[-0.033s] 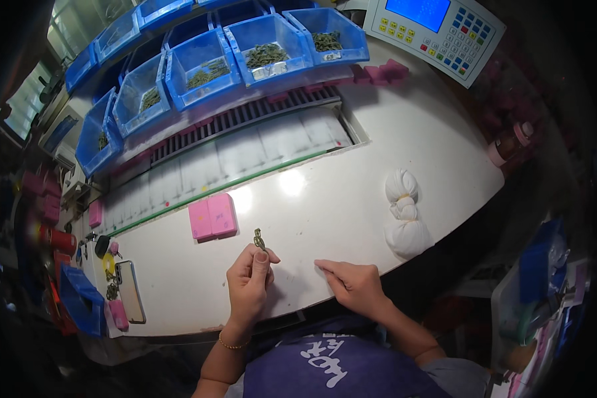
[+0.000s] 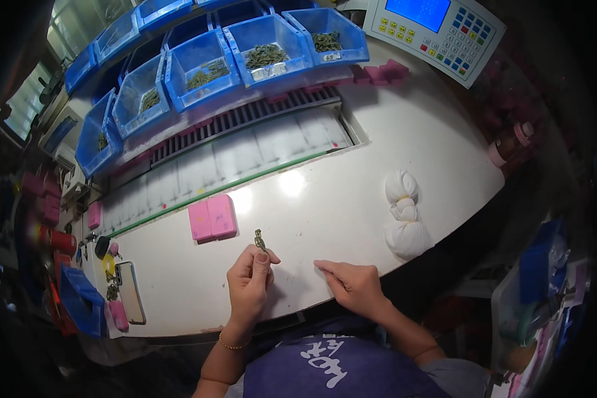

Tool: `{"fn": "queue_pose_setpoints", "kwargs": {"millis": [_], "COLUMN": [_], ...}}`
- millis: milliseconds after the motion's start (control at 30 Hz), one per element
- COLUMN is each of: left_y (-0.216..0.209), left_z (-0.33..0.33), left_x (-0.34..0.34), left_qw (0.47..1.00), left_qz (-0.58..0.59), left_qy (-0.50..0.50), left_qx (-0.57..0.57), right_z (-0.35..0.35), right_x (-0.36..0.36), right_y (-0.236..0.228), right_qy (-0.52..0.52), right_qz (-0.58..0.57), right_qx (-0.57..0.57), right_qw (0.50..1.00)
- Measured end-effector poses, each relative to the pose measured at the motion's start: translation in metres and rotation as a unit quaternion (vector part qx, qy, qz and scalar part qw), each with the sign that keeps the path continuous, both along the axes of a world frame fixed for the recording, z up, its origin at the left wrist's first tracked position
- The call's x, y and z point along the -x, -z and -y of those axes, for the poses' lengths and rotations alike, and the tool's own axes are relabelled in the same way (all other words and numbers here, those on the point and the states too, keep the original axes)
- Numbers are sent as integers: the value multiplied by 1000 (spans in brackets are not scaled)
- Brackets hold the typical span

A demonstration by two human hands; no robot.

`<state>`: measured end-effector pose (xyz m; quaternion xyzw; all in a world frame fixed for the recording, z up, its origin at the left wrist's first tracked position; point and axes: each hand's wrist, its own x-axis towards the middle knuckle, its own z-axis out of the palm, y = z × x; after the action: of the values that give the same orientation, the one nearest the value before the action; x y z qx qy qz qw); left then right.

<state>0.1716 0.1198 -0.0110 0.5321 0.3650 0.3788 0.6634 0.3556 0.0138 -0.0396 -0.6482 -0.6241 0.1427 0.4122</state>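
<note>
My left hand [image 2: 251,275] is closed in a pinch over the white worktop [image 2: 358,199]. Between thumb and fingertips it holds upright a small, dull gold-green metal piece [image 2: 259,237] with a knobbly top; its lower end is hidden by the fingers. To the right, my right hand [image 2: 355,286] hovers at or just over the worktop, and I cannot tell if it touches. Its index finger is stretched out, the thumb sits apart below it, and nothing shows in it. Beyond my left hand lie two pink blocks [image 2: 212,217] side by side.
Blue bins [image 2: 202,66] with small greenish pieces line the back above a slotted rack [image 2: 245,123] and a green-edged strip. A tied white cloth bundle [image 2: 404,215] lies at right. A phone [image 2: 131,292] lies at left. A keypad machine [image 2: 438,36] stands at far right.
</note>
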Motion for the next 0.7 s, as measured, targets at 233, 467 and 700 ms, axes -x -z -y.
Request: {"fn": "queue_pose_setpoints", "kwargs": {"millis": [233,467,700], "left_y": [2,-15,-103], "left_z": [-5,-68,-164], "left_x": [-8,14,-44], "left_qw": [999,976,883], "left_qz": [-46,-140,-222], "left_qy": [-7,-65,-92], "left_qx": [-2,-156,-404], "right_z": [-4,-11,-27], "right_x": [-14,-65,-105], "right_y": [-3,5,-1], "right_qy": [-11,112,124], "right_qz": [-5,-82,-220], "right_qx": [-6,-89,70], "right_qw": [1000,986,965]}}
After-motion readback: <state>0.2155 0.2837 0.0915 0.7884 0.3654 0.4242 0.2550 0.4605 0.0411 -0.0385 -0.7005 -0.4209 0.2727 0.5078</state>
